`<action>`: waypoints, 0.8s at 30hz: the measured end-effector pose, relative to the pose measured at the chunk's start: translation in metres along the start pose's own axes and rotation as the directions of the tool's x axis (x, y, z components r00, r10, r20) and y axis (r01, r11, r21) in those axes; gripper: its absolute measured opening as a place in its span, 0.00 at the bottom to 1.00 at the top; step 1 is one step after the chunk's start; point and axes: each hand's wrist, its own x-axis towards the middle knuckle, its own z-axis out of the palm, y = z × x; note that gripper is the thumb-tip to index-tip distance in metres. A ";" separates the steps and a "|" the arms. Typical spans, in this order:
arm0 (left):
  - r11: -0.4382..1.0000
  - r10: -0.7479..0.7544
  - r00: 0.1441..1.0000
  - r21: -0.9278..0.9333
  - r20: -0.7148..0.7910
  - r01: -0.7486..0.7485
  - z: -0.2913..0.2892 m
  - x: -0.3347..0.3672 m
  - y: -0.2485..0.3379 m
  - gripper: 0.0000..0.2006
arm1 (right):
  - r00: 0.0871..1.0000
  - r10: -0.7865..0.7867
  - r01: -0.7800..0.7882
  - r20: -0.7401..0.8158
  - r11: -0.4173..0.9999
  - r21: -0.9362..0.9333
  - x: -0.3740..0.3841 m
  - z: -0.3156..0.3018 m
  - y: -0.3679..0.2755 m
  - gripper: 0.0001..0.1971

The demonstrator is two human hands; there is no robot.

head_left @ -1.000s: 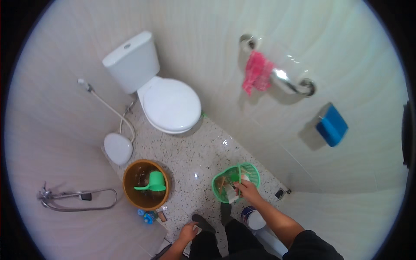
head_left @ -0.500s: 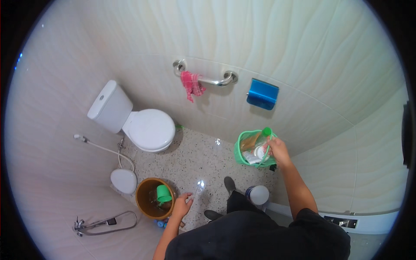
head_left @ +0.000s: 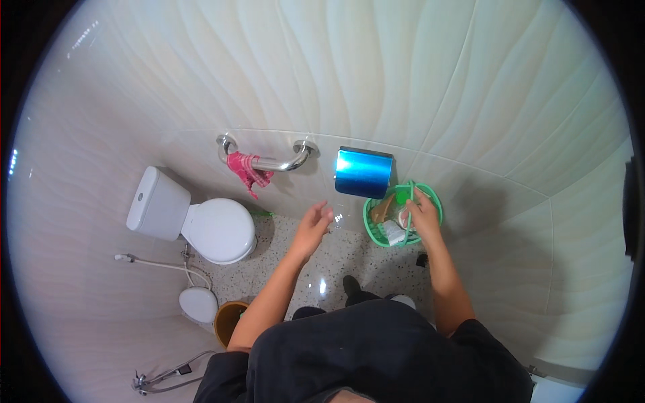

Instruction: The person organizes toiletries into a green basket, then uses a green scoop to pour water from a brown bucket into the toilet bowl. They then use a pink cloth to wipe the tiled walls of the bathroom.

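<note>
Head view shows a small bathroom, told here with twelve o'clock at the top. Largest is the wavy-patterned tiled wall [head_left: 376, 74], filling the twelve o'clock side; below it lies the speckled floor [head_left: 279, 258]. A white toilet [head_left: 222, 230] stands near nine o'clock, with its lid down. Between seven and eight o'clock, the left forearm [head_left: 272, 289] partly hides a brown bucket [head_left: 219, 324]. At three o'clock is the green plastic basket [head_left: 367, 221]; whether its bottom touches the floor, I cannot tell. Next in size come a metal grab bar [head_left: 282, 164] at ten o'clock and a blue toilet-paper holder [head_left: 363, 173] at two o'clock.

The right hand [head_left: 422, 211] has its grip closed around the basket's arched handle [head_left: 410, 190]. The left hand [head_left: 312, 230], just below the centre, has a wide grip, fingers apart, holding nothing. A pink checked cloth [head_left: 247, 171] hangs on the bar. Smallest are the goods inside the basket: a white container [head_left: 394, 232], a brown piece [head_left: 383, 209] and a green cap [head_left: 402, 197].

In my judgement, the basket could tilt and spill these goods, because only one hand has the handle and the load looks uneven. If raised straight, its rim could knock the holder.
</note>
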 end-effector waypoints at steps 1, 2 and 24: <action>0.990 -0.098 0.995 -0.105 -0.017 0.096 0.010 0.010 0.012 0.27 | 1.000 0.017 -0.017 0.010 1.000 -0.003 0.002 0.005 -0.004 0.28; 0.975 -0.122 0.993 -0.185 0.009 0.121 0.017 0.022 0.015 0.27 | 0.999 0.030 -0.030 0.013 0.999 -0.015 0.003 0.003 -0.009 0.27; 0.871 -0.077 0.982 -0.467 0.171 0.150 0.011 0.038 0.106 0.13 | 0.982 0.028 -0.100 0.187 0.916 0.390 -0.005 0.041 -0.014 0.23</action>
